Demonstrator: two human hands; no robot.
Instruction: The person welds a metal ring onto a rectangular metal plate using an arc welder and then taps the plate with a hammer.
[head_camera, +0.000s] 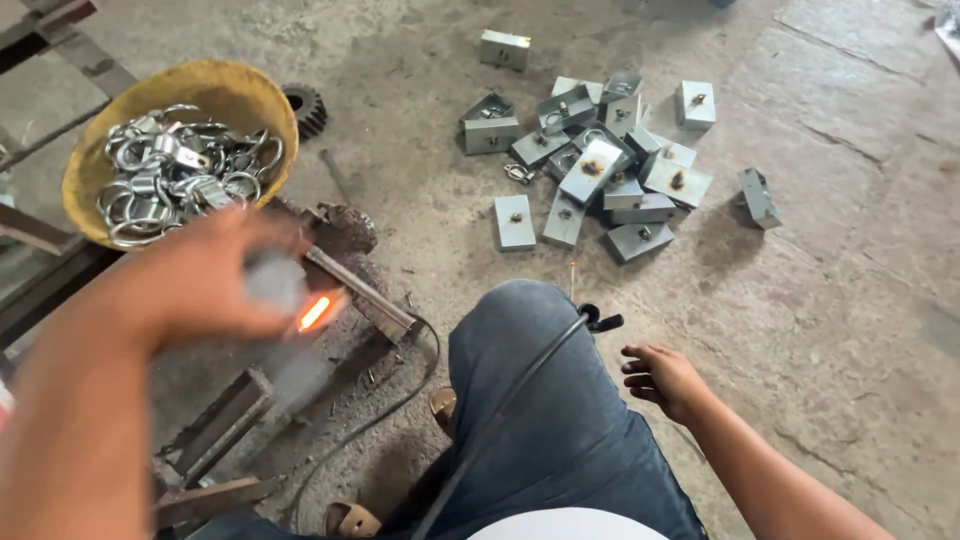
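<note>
Grey blurred piece (275, 280) seemingly gripped in left hand (205, 280), right hand (660, 380) half-curled, empty, grey metal boxes (600, 165) beyond.

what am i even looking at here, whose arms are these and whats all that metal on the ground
This is one picture from a camera worn on a person's head, looking down at their own two bare hands and their knee in blue jeans. No machine is involved.

The left hand is raised and blurred, close to a grey piece, also blurred; whether it grips it I cannot tell. Just beside it something glows orange on a rusty metal bar.

The right hand hangs loosely open over the concrete floor, holding nothing. A black cable runs across the knee.

On the floor lies a heap of small grey metal boxes. At the upper left stands a yellow bowl full of shiny metal rings, with a dark gear wheel behind it.
</note>
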